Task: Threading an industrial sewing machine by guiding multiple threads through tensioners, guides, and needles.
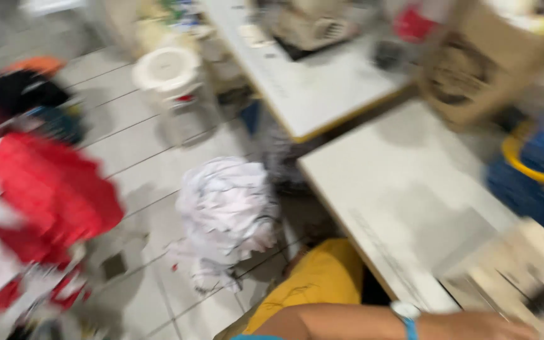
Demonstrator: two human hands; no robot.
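Observation:
The picture is blurred by motion. A forearm with a white watch on a blue strap (405, 313) lies across the bottom edge, and I take it for my left arm. My left hand (486, 327) rests at the near corner of a white table (404, 182), next to a beige blurred object (524, 264). Whether its fingers hold anything cannot be made out. Below the arm shows yellow fabric (322, 283). My right hand is out of view.
A crumpled white cloth pile (228, 208) lies on the tiled floor, with red cloth (51, 189) heaped at left. A white round stool (168, 69) stands further back. A second table (322, 94) carries a machine; a cardboard box (473, 63) and a blue yellow-rimmed basket (536, 170) stand at right.

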